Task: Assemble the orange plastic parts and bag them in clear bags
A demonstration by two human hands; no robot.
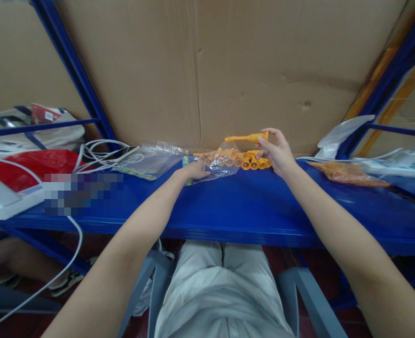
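Head view: both arms reach forward over the blue desk (242, 206).
Right hand (277, 152) pinches an orange piece (247, 137), raised and level; lower left hand (196, 172) grips a clear bag (216, 171).

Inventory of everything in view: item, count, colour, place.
Held piece: 1, orange, right hand
Loose pieces: several, orange, table centre
Open bag: 1, clear, centre, by left hand
Flat bags: count unclear, clear, left of centre
Filled bag: 1, clear, orange contents, right
Cables: several, white, both sides
Power strip: 1, white, left
Red bag: 1, left
Cloth bag: 1, off-white and navy, far left
Plastic sheet: 1, white, right
Table: 1, blue
Frame posts: 2, blue, either side
Cardboard: brown, behind
Chair: 1, grey, below
Blurred patch: contents unreadable, left
Bystander's shoe: 1, black and white, lower left
Trousers: light, below
Left hand: at open bag
Right hand: grips held piece
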